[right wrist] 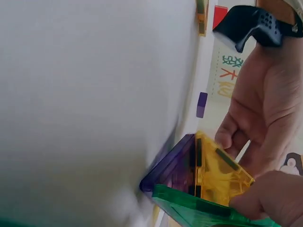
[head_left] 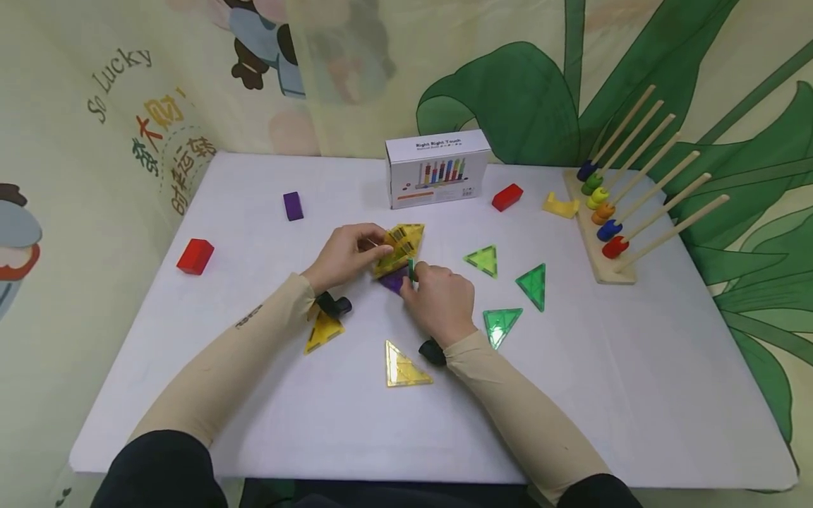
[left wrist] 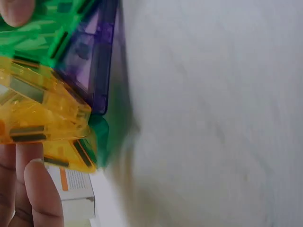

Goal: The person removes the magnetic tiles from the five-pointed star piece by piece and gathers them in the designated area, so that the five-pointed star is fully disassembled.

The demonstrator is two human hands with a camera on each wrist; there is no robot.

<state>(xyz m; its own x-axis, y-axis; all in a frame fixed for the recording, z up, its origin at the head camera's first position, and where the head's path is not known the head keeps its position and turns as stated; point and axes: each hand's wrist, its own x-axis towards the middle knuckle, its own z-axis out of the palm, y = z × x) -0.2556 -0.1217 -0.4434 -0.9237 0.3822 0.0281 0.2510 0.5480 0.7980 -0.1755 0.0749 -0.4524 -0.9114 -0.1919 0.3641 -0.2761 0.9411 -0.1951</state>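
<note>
Near the table's middle stands a cluster of see-through magnetic tiles, with yellow triangle tiles (head_left: 404, 243) joined to a purple tile (head_left: 393, 279). My left hand (head_left: 348, 254) holds the yellow part from the left, its fingers (left wrist: 41, 191) behind it in the left wrist view. On the near right side, my right hand (head_left: 442, 300) pinches a green triangle tile (right wrist: 189, 208) against the purple and yellow ones. In the right wrist view the purple tile (right wrist: 173, 172) stands tilted beside the yellow tile (right wrist: 222, 175). The right fingertips are partly hidden in the head view.
Loose yellow triangles (head_left: 406, 367) lie nearer me; several green triangles (head_left: 532, 287) lie to the right. Red blocks (head_left: 195, 257), a purple block (head_left: 293, 206), a white box (head_left: 438, 169), a yellow arch block (head_left: 560, 205) and a wooden peg stand (head_left: 600, 247) with beads stand around.
</note>
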